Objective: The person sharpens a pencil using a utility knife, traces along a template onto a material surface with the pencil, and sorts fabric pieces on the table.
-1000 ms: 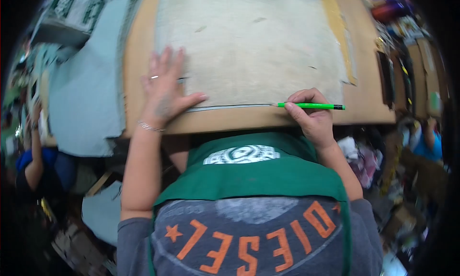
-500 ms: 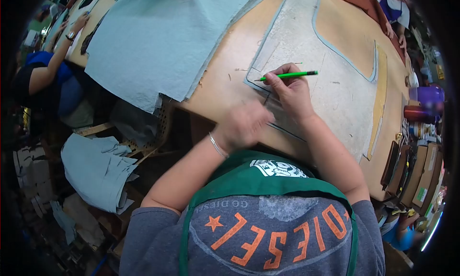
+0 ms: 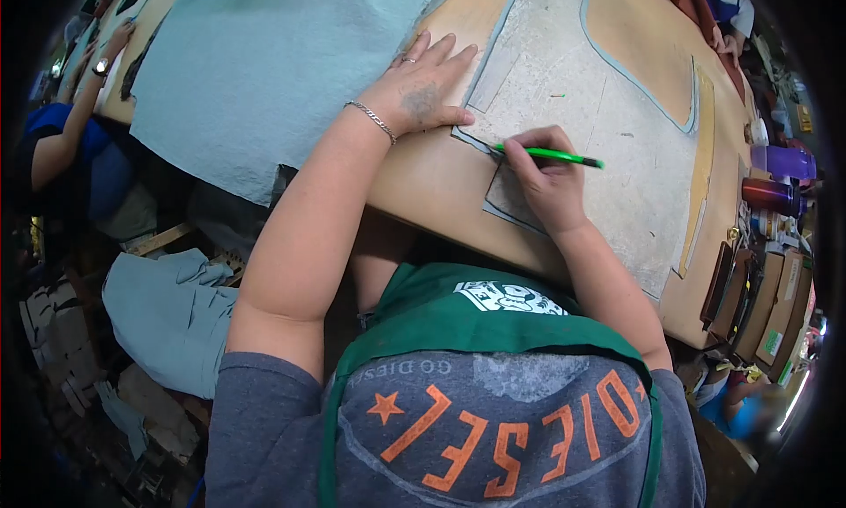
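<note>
My right hand (image 3: pixel 551 177) grips a green pencil (image 3: pixel 564 157) with its tip at the lower left edge of a pale, worn pattern board (image 3: pixel 617 182). A narrow blue-grey margin (image 3: pixel 474 140) of the sheet under the board shows along that edge, with a dark line beside it. Fingers spread, my left hand (image 3: pixel 423 89) lies flat on the wooden table (image 3: pixel 410 186), its thumb at the board's corner. Just left of that hand is a large blue-grey leather-like sheet (image 3: pixel 264 76).
More blue-grey pieces (image 3: pixel 167 310) hang below the table at left. A yellow strip (image 3: pixel 698 169) lies along the board's right side. Upright boards (image 3: pixel 775 318) and a purple container (image 3: pixel 782 162) stand at right. Other people (image 3: pixel 79 147) work at far left and upper right.
My left hand has moved up and away from me, from a blur near the table edge to lying flat beside the board's corner. The pencil tip has shifted slightly right along the board's edge.
</note>
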The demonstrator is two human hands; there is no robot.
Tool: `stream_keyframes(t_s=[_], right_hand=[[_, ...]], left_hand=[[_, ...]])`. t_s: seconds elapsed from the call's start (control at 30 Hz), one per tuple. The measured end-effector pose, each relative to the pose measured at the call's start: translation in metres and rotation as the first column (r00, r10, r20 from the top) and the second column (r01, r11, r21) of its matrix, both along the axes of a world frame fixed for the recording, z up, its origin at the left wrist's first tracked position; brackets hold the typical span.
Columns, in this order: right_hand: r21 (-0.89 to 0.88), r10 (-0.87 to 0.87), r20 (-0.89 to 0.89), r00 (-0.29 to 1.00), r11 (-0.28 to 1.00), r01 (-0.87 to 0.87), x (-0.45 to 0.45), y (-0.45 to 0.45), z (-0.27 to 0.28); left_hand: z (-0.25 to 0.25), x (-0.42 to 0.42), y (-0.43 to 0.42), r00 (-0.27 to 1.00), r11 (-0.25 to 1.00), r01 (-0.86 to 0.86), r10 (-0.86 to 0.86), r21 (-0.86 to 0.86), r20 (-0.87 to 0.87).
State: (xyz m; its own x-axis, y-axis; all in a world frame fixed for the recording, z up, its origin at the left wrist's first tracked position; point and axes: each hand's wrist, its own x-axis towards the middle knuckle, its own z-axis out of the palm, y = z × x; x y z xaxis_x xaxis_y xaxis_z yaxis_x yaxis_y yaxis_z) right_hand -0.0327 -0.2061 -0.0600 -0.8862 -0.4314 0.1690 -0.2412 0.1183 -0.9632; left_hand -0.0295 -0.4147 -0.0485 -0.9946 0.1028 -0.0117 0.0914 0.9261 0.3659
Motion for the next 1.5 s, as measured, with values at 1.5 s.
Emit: stream_keyframes(t_s=[1.5], right_hand=[[0.428,0.603,0.416,0.68,0.53,-0.732,-0.101,-0.079,0.052]], left_hand=[[-0.024,-0.073,0.136,0.97,0.994,0.078,-0.058,0.073,-0.234]])
